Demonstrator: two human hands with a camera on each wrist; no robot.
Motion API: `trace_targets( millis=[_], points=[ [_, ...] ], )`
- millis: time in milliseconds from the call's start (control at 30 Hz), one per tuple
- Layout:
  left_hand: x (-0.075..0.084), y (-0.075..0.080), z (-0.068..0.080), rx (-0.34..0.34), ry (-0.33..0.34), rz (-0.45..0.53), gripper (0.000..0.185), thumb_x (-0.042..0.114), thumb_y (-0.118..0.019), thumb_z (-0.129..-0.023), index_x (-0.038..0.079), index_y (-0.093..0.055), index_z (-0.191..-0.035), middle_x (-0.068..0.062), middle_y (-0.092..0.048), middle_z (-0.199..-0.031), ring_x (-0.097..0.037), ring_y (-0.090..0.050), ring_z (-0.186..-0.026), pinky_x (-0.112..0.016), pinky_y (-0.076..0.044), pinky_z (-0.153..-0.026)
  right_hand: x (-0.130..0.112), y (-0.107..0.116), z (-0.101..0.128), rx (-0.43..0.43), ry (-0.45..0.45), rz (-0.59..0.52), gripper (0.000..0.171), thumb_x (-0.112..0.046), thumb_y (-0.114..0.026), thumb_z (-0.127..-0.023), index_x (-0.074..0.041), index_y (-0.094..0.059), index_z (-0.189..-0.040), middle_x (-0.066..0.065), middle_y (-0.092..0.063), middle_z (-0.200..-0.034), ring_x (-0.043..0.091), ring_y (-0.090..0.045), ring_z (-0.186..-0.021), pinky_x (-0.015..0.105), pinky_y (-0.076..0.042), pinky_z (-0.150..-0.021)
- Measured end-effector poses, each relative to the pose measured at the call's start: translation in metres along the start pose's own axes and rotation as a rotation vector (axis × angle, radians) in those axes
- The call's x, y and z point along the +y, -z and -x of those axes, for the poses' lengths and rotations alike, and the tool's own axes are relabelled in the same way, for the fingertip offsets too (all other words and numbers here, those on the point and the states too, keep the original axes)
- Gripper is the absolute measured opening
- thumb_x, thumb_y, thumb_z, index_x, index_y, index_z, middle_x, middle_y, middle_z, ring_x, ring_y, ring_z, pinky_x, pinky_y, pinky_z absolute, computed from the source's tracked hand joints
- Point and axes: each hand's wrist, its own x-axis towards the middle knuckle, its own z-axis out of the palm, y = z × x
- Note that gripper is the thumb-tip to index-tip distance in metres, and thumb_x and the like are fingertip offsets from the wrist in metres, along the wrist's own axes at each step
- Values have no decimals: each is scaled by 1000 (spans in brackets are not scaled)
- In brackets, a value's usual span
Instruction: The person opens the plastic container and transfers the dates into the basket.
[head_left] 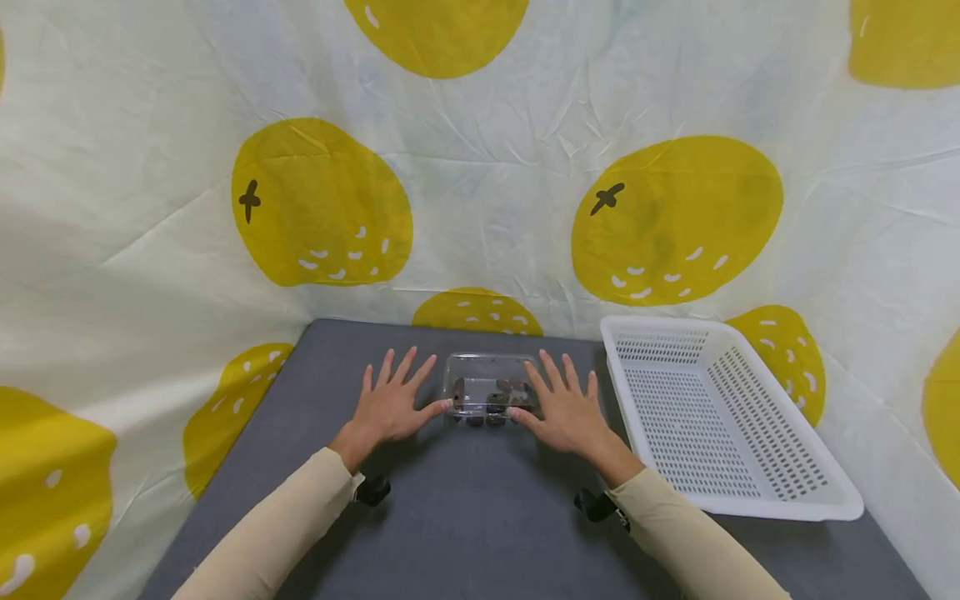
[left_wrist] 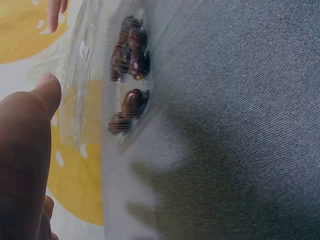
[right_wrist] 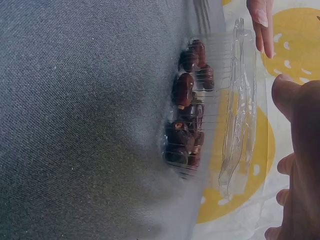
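Note:
A clear plastic box sits on the grey tabletop, holding several dark brown, glossy dates. Left of it is my left hand, fingers spread and straight, its thumb by the box's near left corner. My right hand mirrors this on the right side, fingers fanned out and thumb near the front right of the box. Both wrist views show the thumbs beside the upper rim, apart from the plastic or only barely near it. Neither hand grips anything. Whether the box's lid is fastened I cannot tell.
A white perforated plastic basket stands on the right of the table, close to my right forearm. Grey cloth covers the table. Behind and along the sides hangs a white sheet with yellow fruit prints. Dark wrist-worn devices sit below my palms.

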Motion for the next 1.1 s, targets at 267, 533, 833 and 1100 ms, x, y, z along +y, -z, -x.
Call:
trace_targets(
  millis=[267, 533, 833, 1100],
  points=[
    [-3, -5, 5, 10, 9, 38, 94, 82, -44, -94, 33, -14, -168, -7, -10, -177, -44, -4, -163, -73, -5, -128, -6, -1, 2, -10, 10, -29, 88, -67, -54, -99, -19, -24, -167, 12, -9, -177, 47, -5, -162, 81, -3, -123],
    [-3, -15, 9, -19, 23, 110, 95, 80, -48, -94, 30, -17, -168, -10, -13, -177, -46, -7, -162, -72, -12, -128, -10, -8, 2, -3, 22, -1, 88, -68, -54, -99, -20, -24, -167, 11, -10, -177, 47, -6, -162, 80, -5, -123],
    [0, -30, 10, -64, 37, 264, 98, 72, -59, -94, 24, -18, -168, -16, -17, -175, -48, -13, -161, -70, -17, -128, -17, -14, 1, -4, 54, 32, 87, -70, -50, -100, -21, -24, -167, 12, -11, -177, 46, -8, -162, 79, -9, -123],
    [5, -37, 14, -28, 25, 429, 95, 59, -70, -94, 12, -28, -165, -18, -31, -170, -45, -23, -159, -66, -27, -126, -27, -19, -3, 2, 114, 37, 85, -70, -49, -100, -22, -27, -166, 9, -12, -177, 43, -8, -163, 79, -9, -124]
  ],
)
